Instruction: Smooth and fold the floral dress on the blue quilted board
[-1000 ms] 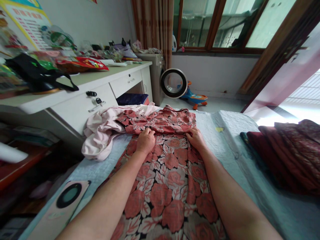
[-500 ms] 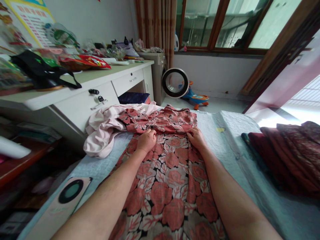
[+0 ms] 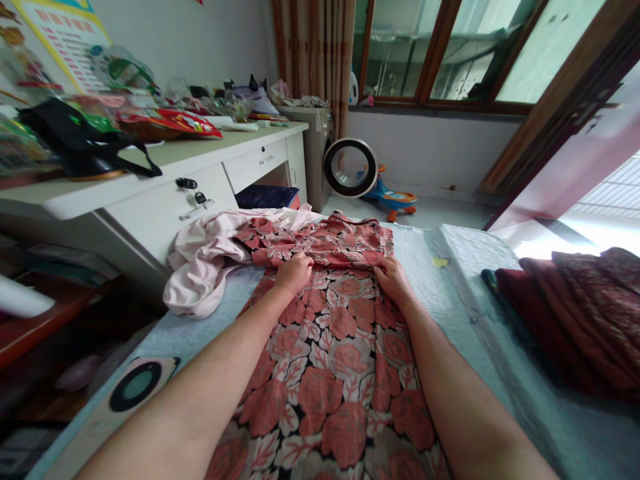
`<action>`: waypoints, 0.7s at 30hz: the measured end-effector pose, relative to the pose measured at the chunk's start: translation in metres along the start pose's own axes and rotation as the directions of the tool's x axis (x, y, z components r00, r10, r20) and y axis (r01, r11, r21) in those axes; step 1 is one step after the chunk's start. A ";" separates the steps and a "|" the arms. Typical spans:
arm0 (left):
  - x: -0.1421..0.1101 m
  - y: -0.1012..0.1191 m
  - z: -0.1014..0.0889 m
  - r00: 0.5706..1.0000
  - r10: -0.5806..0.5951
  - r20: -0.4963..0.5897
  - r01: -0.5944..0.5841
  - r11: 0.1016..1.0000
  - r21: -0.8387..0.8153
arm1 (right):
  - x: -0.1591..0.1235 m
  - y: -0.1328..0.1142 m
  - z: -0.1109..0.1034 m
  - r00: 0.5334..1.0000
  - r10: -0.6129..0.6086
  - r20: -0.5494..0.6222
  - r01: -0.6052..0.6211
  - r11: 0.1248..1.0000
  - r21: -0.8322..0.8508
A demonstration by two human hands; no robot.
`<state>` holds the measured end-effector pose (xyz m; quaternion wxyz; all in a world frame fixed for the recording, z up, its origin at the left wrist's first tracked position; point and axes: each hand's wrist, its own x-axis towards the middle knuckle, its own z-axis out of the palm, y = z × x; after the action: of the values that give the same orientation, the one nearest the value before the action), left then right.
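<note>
A red garment with a rose-and-leaf print [image 3: 345, 353] lies lengthwise on the bed, running from its far end down toward me. Its far part is folded over into a crosswise band. My left hand [image 3: 296, 272] pinches the cloth at the band's near edge, left of the middle. At the right end of that edge, my right hand [image 3: 393, 275] grips the same garment. The fingers of both hands are closed on fabric. A crumpled pale pink cloth [image 3: 197, 267] lies beside the band on the left, partly under the garment's far left portion.
The bed has a light blue cover [image 3: 450, 300]. Folded dark red clothes [image 3: 575, 320] are stacked at the right, and a flat box with a dark circle [image 3: 110, 413] sits at the lower left. A white desk [image 3: 170, 180] flanks the left side; beyond stands an open washing-machine door [image 3: 373, 167].
Both hands keep their hold on the floral garment in nearly the same place. My view has shifted very slightly.
</note>
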<state>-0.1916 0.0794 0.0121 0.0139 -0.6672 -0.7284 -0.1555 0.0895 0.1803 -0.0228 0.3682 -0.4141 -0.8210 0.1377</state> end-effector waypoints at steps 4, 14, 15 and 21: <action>0.012 0.000 -0.009 0.997 -0.014 -0.073 0.004 0.990 -0.142 | 0.002 -0.001 0.000 1.000 0.023 -0.020 -0.023 1.000 0.007; 0.015 -0.014 -0.022 0.987 0.060 -0.152 -0.097 0.963 -0.253 | 0.004 -0.003 -0.001 0.999 0.018 -0.044 -0.016 0.999 0.045; 0.015 -0.014 -0.021 0.984 0.084 -0.157 -0.119 0.965 -0.233 | 0.004 -0.004 -0.001 0.999 0.020 -0.041 -0.019 0.999 0.040; 0.015 -0.012 -0.008 0.973 0.129 -0.191 -0.151 0.983 -0.105 | 0.003 -0.004 -0.001 0.998 0.008 -0.057 -0.006 0.999 0.032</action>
<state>-0.2062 0.0909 0.0209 0.0521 -0.6994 -0.6645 -0.2581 0.0865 0.1807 -0.0188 0.3975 -0.4148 -0.8064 0.1403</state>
